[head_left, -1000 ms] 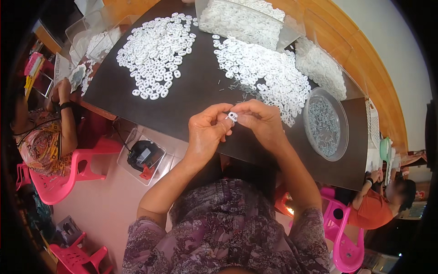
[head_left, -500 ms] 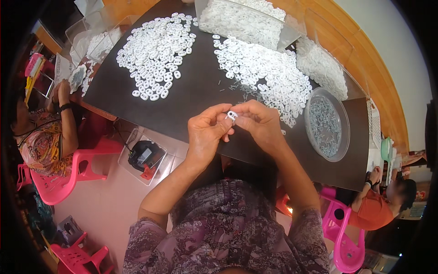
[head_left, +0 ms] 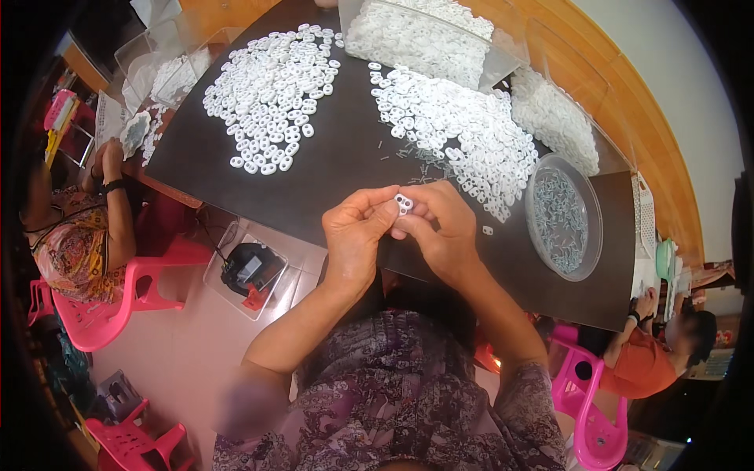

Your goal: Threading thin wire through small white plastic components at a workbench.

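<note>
Above the table's near edge, my left hand (head_left: 353, 235) pinches a small white plastic piece (head_left: 404, 205) with dark holes between thumb and forefinger. My right hand (head_left: 448, 239) is closed from the other side, its curled fingers and thumb against the same piece. Just beyond my hands lie loose small metal pins (head_left: 424, 166), beside a heap of white oval plastic pieces (head_left: 455, 118). A second heap of white two-holed pieces (head_left: 271, 94) spreads on the far left of the table. One single white piece (head_left: 488, 231) lies to the right of my right hand.
A round clear tray (head_left: 594, 251) of metal pins stands on the dark table (head_left: 345, 149) at right. Clear bins (head_left: 510, 51) full of white pieces stand at the back. Co-workers sit left (head_left: 75, 243) and right (head_left: 648, 365). Pink chairs (head_left: 94, 318) stand on the floor.
The white piece has turned in my fingers and shows more dark holes. My right fingers have shifted from above it to its right side, thumb lower.
</note>
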Motion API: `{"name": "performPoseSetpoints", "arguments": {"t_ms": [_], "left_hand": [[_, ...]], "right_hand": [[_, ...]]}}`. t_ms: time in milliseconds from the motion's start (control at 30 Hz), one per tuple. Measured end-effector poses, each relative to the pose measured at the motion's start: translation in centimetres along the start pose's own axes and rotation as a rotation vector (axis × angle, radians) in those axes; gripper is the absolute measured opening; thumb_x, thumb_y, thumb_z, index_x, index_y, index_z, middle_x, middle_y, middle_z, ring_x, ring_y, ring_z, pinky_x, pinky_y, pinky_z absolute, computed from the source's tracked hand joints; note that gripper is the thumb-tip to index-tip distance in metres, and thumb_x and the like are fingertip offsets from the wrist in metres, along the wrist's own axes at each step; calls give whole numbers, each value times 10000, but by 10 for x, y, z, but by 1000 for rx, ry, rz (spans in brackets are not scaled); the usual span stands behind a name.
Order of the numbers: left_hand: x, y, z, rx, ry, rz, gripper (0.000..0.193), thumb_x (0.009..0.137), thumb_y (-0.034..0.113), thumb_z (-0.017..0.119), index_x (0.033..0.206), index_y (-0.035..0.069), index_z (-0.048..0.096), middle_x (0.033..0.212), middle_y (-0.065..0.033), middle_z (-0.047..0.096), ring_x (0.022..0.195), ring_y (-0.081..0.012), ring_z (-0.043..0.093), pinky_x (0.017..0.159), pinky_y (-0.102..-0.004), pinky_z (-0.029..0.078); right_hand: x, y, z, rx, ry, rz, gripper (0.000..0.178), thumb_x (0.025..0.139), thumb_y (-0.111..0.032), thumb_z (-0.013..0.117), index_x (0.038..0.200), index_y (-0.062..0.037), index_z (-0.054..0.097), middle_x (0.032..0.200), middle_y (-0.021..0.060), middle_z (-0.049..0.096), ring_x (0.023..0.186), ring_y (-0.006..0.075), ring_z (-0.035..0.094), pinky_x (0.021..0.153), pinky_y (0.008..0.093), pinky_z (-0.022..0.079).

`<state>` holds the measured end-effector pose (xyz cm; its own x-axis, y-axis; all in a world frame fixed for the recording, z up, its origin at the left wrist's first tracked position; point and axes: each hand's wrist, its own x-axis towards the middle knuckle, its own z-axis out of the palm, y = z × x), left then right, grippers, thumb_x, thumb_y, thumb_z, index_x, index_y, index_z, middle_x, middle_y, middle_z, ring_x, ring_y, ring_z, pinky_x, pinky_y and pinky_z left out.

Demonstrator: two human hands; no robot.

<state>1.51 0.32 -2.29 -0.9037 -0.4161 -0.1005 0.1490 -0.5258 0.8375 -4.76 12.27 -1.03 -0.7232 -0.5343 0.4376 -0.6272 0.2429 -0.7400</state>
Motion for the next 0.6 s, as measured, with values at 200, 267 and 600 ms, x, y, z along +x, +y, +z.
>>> {"name": "performPoseSetpoints", "arguments": {"t_ms": [200, 267, 600], "left_hand": [[-1, 3, 2, 14, -11, 21, 161, 863, 3, 586, 998, -78, 621, 851, -116, 655, 658, -131, 592, 612, -235, 495], [-2, 4, 2, -30, -46, 22, 189, 863, 12, 591, 1027, -78, 618, 877, -115, 654, 692, -130, 598, 641, -233, 495], [-1, 1, -12, 32, -167, 158, 232, 853, 34, 621, 1069, -51, 628, 903, -71, 636, 742, -104, 566, 670, -226, 473]], "right_hand": [[-2, -1, 5, 71, 97, 15, 316, 651, 25, 701, 952, -30, 624, 768, 68, 577, 672, 193, 545, 585, 295, 455], [-2, -4, 3, 69, 91, -5, 289, 695, 40, 675, 974, -16, 625, 792, 59, 571, 671, 149, 538, 601, 262, 445], [-9, -8, 6, 141, 113, -51, 322, 741, 78, 638, 1055, 6, 624, 826, 69, 579, 667, 115, 553, 605, 228, 442]]}}
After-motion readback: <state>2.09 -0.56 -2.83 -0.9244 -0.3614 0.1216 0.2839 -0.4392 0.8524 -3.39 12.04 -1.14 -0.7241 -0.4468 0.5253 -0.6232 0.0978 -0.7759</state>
